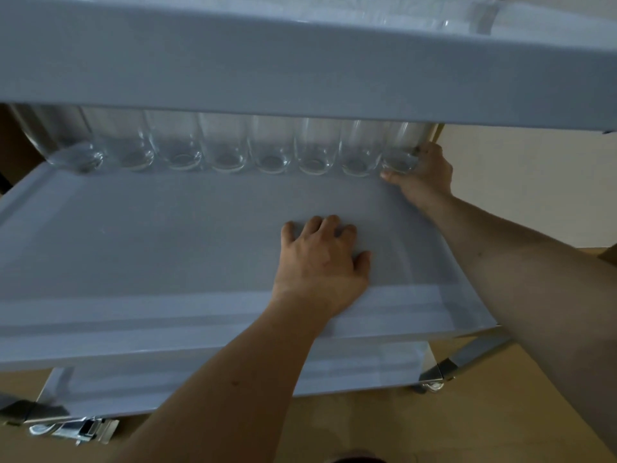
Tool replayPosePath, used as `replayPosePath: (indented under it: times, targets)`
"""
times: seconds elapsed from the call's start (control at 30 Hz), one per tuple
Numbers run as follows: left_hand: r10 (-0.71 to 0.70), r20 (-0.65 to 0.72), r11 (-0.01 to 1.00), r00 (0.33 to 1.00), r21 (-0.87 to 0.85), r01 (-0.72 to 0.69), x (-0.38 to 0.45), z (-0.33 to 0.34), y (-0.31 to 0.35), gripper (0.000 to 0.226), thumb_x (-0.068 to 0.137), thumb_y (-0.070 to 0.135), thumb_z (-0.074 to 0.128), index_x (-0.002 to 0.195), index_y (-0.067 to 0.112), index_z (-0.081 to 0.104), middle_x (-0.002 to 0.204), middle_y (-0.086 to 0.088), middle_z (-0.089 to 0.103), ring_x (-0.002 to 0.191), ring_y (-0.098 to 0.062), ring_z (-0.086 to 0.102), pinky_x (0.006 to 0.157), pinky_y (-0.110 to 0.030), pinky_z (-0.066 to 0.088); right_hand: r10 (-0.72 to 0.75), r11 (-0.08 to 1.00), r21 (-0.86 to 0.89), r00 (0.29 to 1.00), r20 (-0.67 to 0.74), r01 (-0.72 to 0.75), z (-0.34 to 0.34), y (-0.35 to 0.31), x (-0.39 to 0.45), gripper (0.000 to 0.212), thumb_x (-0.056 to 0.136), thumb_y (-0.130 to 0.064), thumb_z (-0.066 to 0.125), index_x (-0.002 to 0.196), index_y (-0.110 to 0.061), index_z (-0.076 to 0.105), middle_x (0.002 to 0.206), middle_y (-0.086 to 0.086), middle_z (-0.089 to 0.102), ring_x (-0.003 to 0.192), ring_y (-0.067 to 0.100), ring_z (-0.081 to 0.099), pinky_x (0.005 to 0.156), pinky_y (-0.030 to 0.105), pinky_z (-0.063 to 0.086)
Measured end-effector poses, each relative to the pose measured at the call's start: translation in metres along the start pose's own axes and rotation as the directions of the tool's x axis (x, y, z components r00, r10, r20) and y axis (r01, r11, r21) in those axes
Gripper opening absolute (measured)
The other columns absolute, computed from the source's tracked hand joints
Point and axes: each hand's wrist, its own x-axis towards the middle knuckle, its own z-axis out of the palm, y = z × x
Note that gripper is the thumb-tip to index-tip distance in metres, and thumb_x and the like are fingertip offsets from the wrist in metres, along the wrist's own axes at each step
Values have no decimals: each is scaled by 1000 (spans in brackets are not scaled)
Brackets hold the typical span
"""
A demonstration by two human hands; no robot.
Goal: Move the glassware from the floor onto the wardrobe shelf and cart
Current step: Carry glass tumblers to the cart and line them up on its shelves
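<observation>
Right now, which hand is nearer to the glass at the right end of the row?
The right hand: it wraps that glass. The left hand lies flat on the shelf, nearer the front.

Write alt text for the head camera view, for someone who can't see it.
A person's right hand grips the rightmost glass in a row of clear glasses along the back of a grey cart's middle shelf, while the left hand rests flat on the bare shelf. The cart's top shelf overhangs the row.
</observation>
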Motion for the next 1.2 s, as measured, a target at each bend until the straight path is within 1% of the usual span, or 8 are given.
replayPosePath:
  times: [0.17,0.37,0.43,0.53,0.67,0.87,1.07,1.2]
  targets:
    - [-2,-13,1000,1000,24,2,0,1,1,51,92,58,33,126,30,58,136,3,52,130,-21,45,112,-51,27,100,995,29,995,15,-100,-15,-7,-38,66,71,-21,79,127,-9,46,126,11,60,120,32,57,98,40,50]
    - [-4,15,998,1000,66,3,3,-3,5,49,95,59,36,126,28,59,134,1,56,131,-25,44,110,-50,30,5,998,-56,995,102,1,-41,-8,-109,66,85,-13,68,144,-7,39,139,16,53,128,35,49,94,31,39]
    - [24,35,993,999,117,-28,0,-9,5,50,96,55,36,123,23,63,131,-4,60,132,-31,44,110,-52,32,-19,994,-106,987,160,36,-53,-3,-134,72,89,-17,67,152,-11,33,143,16,51,128,35,49,97,35,41]
    - [111,18,982,994,153,-113,-17,-22,10,44,94,43,41,109,14,70,115,-12,67,120,-39,54,101,-52,41,-42,978,-186,968,246,90,-75,-1,-172,62,93,-28,66,148,-11,42,144,14,51,127,35,49,100,39,42]
    - [30,163,1000,986,0,-30,-70,-52,34,47,91,45,40,111,15,70,116,-11,65,112,-37,57,89,-48,48,17,948,-295,907,421,119,-114,-11,-224,62,94,-32,66,148,-9,43,150,16,45,139,36,40,114,45,37]
    - [145,567,989,811,-96,-109,-142,-168,64,45,102,37,46,143,18,52,155,-9,39,144,-29,31,114,-46,32,199,949,-313,855,480,-45,-206,-74,-299,63,94,-27,66,150,-15,42,154,12,42,141,32,39,115,46,35]
    - [234,569,972,789,-164,-170,-117,-318,125,43,101,35,49,141,19,52,149,-6,46,137,-28,40,108,-43,37,326,916,-369,831,451,-158,-342,-174,-317,63,95,-32,64,150,-17,39,150,7,45,137,29,40,114,41,32]
    - [382,399,924,834,-173,-341,-36,-410,192,41,100,36,52,137,18,56,138,-6,56,126,-31,50,100,-44,44,285,909,-394,894,344,-138,-439,-222,-269,64,97,-37,60,153,-19,34,153,4,41,140,26,37,114,38,29]
